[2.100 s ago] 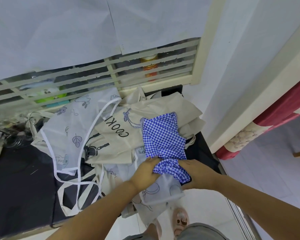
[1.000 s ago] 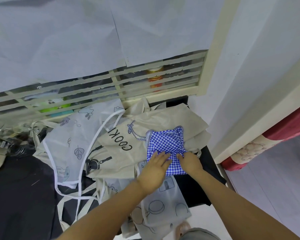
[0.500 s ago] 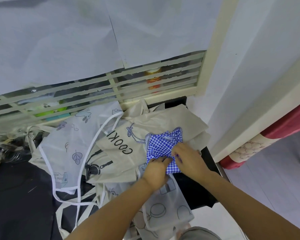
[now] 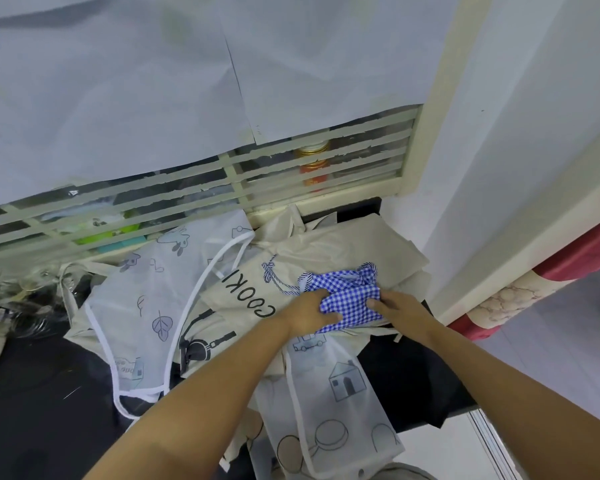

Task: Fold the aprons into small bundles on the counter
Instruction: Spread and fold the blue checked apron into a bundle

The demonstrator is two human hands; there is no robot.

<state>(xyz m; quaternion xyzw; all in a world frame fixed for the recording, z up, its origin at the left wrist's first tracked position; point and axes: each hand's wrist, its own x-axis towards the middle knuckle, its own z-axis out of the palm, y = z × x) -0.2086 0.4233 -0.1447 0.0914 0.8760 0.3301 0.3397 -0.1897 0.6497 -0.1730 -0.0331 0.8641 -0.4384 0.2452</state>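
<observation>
Blue-and-white gingham apron (image 4: 347, 301), scrunched into a small rumpled bundle, lies on top of the beige cloth apron with black "COOKI" lettering (image 4: 329, 247), on that apron's near right part, just past the end of the printed word. The left hand (image 4: 309, 311) comes in from the lettering side and grips the bundle's left edge, its fingers curled down into the checked cloth. The right hand (image 4: 397, 308) grips the opposite edge, thumb on top and fingers bent around the fabric, so both hands are clenched on the gingham apron with the bundle squeezed between them. A blue-and-white twisted cord (image 4: 278, 279) runs from the bundle across the beige apron to a small knotted bow just beside the lettering.

Left of the beige apron and touching it spreads a translucent white apron with leaf prints and white tape trim (image 4: 142, 299). A second translucent white apron printed with a house and round pots (image 4: 329, 393) touches the beige apron's near edge. All of them rest on the black counter (image 4: 32, 410).

Beyond the beige apron stands a cream slatted window grille (image 4: 187, 190), its upper part covered by pale grey paper sheets (image 4: 118, 81); an orange jar with a gold lid (image 4: 314, 168) shows behind the slats. Well to the right of the beige apron hangs a dark red cloth (image 4: 586, 251).
</observation>
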